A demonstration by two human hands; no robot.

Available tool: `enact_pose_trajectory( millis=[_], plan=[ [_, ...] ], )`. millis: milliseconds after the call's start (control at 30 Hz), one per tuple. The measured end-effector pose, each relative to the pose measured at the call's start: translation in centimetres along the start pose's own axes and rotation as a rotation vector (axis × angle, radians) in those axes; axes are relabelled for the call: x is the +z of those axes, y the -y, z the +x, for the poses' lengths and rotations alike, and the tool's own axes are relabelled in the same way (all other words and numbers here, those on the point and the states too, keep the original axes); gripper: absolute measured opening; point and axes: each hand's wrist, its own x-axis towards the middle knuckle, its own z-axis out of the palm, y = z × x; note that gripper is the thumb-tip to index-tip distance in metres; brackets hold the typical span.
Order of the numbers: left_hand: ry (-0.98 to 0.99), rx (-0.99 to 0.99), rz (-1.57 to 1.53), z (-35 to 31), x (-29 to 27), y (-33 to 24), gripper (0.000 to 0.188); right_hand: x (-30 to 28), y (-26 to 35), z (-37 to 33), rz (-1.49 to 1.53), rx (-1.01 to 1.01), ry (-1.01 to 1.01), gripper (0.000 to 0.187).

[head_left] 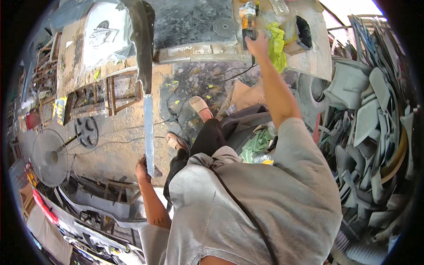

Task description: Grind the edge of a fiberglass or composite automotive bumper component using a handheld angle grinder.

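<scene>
My right hand (259,45) is closed round the lower end of an orange and black power tool, apparently an angle grinder (248,27), which lies on the cardboard-covered bench. A black cord (247,70) runs down from its end. My left hand (142,169) grips the near end of a long, narrow grey strip (149,128). The strip runs away from me to the bench, where a dark, wider piece (144,48) continues it; whether they are one part I cannot tell. Right of my right hand lies a yellow-green cloth (276,44).
A round disc (224,27) and an open-topped, dark-lined container (298,36) sit on the bench. Grey panels (369,119) pile up at the right. A fan (49,155) and car bumpers (97,205) are at the left. A cord crosses the floor near my feet.
</scene>
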Motion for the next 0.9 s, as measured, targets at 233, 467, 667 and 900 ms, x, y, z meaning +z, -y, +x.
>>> enact_pose_trajectory(
  millis=[233,467,667,900],
  plan=[
    [-0.153,0.313,-0.127,-2.8,1.0,2.7,0.023,2.2,2.6,2.6,-0.209,0.281,0.208,0.086],
    [-0.429,0.583,0.203,-6.4,0.5,6.7,0.036,2.0,3.3,1.7,-0.256,0.250,0.134,0.081],
    [-0.642,0.156,-0.376,-10.7,-3.8,13.7,0.038,1.9,2.6,1.5,-0.152,0.223,0.162,0.080],
    [-0.685,-0.208,-0.142,-13.1,-5.3,18.6,0.032,2.1,1.8,1.5,-0.117,0.146,0.130,0.083]
  ],
)
